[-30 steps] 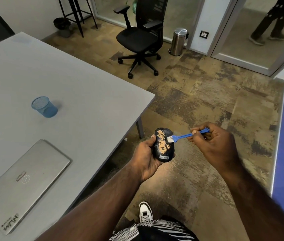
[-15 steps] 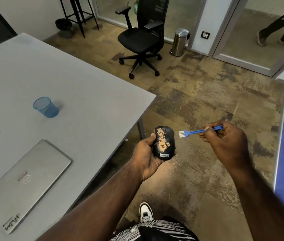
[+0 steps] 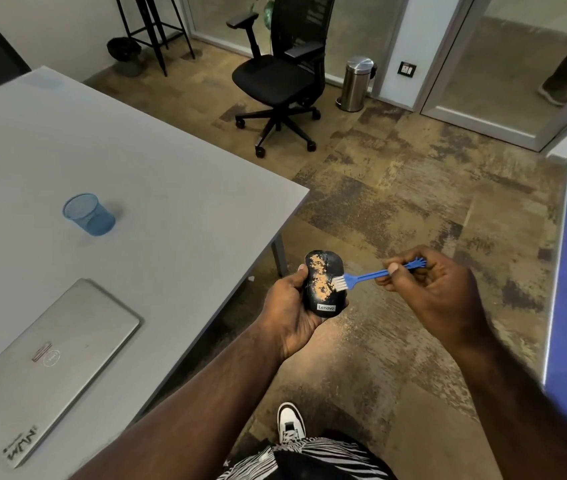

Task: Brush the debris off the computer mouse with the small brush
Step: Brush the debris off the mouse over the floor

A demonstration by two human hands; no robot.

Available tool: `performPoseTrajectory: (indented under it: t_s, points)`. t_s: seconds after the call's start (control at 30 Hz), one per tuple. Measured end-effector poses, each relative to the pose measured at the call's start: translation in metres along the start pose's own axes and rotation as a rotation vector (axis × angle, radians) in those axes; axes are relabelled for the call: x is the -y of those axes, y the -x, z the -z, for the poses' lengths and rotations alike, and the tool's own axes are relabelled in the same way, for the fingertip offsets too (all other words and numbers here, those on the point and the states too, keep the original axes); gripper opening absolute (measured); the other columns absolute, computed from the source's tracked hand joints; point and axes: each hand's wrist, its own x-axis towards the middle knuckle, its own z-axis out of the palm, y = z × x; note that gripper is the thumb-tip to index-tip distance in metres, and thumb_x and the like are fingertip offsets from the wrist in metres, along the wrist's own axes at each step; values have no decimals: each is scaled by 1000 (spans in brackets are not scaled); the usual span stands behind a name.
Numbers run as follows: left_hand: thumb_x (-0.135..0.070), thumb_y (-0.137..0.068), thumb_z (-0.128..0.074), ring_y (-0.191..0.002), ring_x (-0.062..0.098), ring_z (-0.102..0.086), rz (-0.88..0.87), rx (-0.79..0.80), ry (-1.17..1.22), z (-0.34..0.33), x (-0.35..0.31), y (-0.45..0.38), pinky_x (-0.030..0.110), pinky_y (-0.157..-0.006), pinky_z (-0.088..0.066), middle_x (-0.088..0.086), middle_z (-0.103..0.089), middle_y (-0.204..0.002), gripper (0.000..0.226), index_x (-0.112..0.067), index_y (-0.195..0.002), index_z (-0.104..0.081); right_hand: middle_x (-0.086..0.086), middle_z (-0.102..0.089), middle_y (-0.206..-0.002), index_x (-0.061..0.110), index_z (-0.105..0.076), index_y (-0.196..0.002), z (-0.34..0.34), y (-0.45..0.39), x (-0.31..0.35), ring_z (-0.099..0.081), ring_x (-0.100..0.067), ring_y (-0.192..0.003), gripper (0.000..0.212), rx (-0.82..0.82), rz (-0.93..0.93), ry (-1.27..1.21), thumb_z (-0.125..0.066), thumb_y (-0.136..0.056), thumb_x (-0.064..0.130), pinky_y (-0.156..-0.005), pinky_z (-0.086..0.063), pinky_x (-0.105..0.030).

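Note:
A black computer mouse (image 3: pixel 333 268) with a Lenovo label sits upright in my left hand (image 3: pixel 287 306), which grips it from the left and below, out over the floor. Orange-tan debris (image 3: pixel 320 284) streaks its top. My right hand (image 3: pixel 431 289) pinches the handle of a small blue brush (image 3: pixel 367 274). The white bristles touch the mouse's right side, at the edge of the debris.
A grey table (image 3: pixel 157 188) lies to the left, its corner near the mouse; on it stand a blue mesh cup (image 3: pixel 88 214) and a shut silver laptop (image 3: pixel 46 365). A black office chair (image 3: pixel 275 74) and a steel bin (image 3: pixel 356 83) stand behind. My shoe (image 3: pixel 289 422) is below.
The brush was on the mouse, then pulled away to the right, and its bristles are now back on the mouse's right side. My left hand has kept holding the mouse.

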Motion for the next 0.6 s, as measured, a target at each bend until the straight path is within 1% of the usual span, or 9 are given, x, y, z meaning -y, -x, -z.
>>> performPoseTrajectory:
  t_s: [0.1, 0.17, 0.23, 0.3, 0.33, 0.4, 0.43, 0.5, 0.6]
  points:
    - [-33, -104, -32, -97, 33, -64, 0, -4, 3, -2, 0, 1, 50, -86, -53, 22, -59, -130, 49, -2, -139, -44, 15, -75, -82, 30, -70, -85, -4, 2, -3, -73, -3, -72, 22, 21, 27, 68, -71, -88, 8, -61, -57, -16]
    - [-33, -103, -32, -97, 35, -63, 5, -3, -3, -2, 0, 2, 50, -85, -53, 24, -56, -133, 49, -2, -140, -44, 14, -71, -69, 24, -70, -87, -4, 1, -3, -69, 5, -67, 14, -16, 46, 165, -71, -88, 10, -53, -47, -6]
    - [-32, -103, -34, -97, 36, -63, 11, -5, 1, -1, 0, 3, 50, -84, -54, 25, -54, -134, 48, -3, -140, -43, 19, -64, -68, 18, -71, -90, -1, -2, -3, -64, 10, -62, 5, -88, 33, 250, -70, -89, 13, -48, -39, -1]
    - [-32, -103, -34, -98, 37, -63, 16, -2, -1, 1, 0, 3, 50, -83, -55, 25, -54, -134, 47, -4, -140, -42, 18, -64, -70, 18, -71, -92, 4, -4, -3, -63, 9, -62, 5, -148, 6, 234, -68, -89, 17, -48, -40, -3]
    - [-32, -103, -33, -97, 37, -63, 16, 0, -1, 1, 0, 3, 50, -84, -55, 25, -54, -134, 47, -4, -140, -43, 16, -67, -71, 20, -71, -92, 5, -4, -3, -66, 6, -63, 6, -156, 2, 189, -67, -89, 20, -50, -45, -5]
    - [-33, -103, -33, -95, 36, -64, 10, 1, -3, 0, 1, 3, 50, -87, -53, 25, -56, -132, 48, -3, -139, -44, 14, -72, -74, 28, -70, -91, 5, -2, 0, -71, 2, -70, 9, -110, 23, 97, -67, -88, 20, -56, -53, -10]
    - [-33, -103, -32, -93, 35, -65, 7, 1, -5, 0, 1, 2, 50, -87, -53, 25, -57, -131, 48, -3, -139, -44, 15, -74, -77, 30, -69, -90, 3, 0, 1, -71, 1, -71, 13, -69, 37, 77, -68, -88, 17, -57, -53, -10]
    - [-33, -103, -33, -93, 35, -65, 7, 0, -7, -1, 1, 2, 50, -87, -53, 25, -58, -130, 48, -2, -139, -45, 16, -74, -77, 27, -70, -89, 0, 1, 0, -71, 3, -71, 14, -24, 35, 117, -69, -87, 13, -57, -52, -8]
    - [-33, -103, -34, -97, 37, -64, 16, 3, 0, 1, 0, 2, 51, -88, -54, 26, -55, -133, 48, -3, -140, -43, 14, -70, -75, 20, -73, -93, 1, -3, -6, -68, 4, -67, 6, -105, -29, 211, -68, -88, 19, -52, -49, -7]
